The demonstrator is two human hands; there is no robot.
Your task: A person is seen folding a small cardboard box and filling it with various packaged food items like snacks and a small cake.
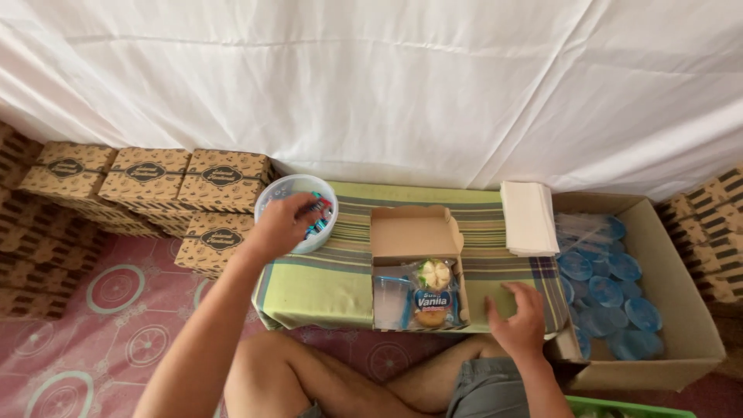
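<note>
- We sit cross-legged on a pink patterned floor mat point(116, 310) with pale ring motifs; a creased white fabric sheet point(387, 85) hangs as the backdrop across the whole rear.
- Work surface: a low table under a green-yellow striped cloth point(325, 282), soft weave, darker stripes running along its edges.
- Our left hand point(285, 224) reaches into a clear round plastic tub point(272, 192) at the cloth's left rear corner; its fingers curl over small blue and red wrapped pieces point(319, 213) inside. We can't tell if any piece is actually gripped.
- Our right hand point(517, 316) rests flat on the cloth near its front right edge, fingers loosely spread, holding nothing.
- Between the hands: an open brown cardboard snack box point(414, 232), lid flipped up toward the rear. Inside sit a clear sealed plastic cup point(391, 300), a bagged pale pastry point(435, 272) and a blue-labelled wrapped bun point(431, 303).
- A stack of white paper napkins point(528, 217) lies at the cloth's right rear.
- On our right, a large plain cardboard carton point(681, 310) holds many blue-lidded sealed cups point(611, 286), glossy tops.
- On our left, closed brown printed cardboard boxes point(147, 178) with dark oval labels stand stacked in rows, touching the tub's side of the table; more show at the far right edge point(720, 232).
</note>
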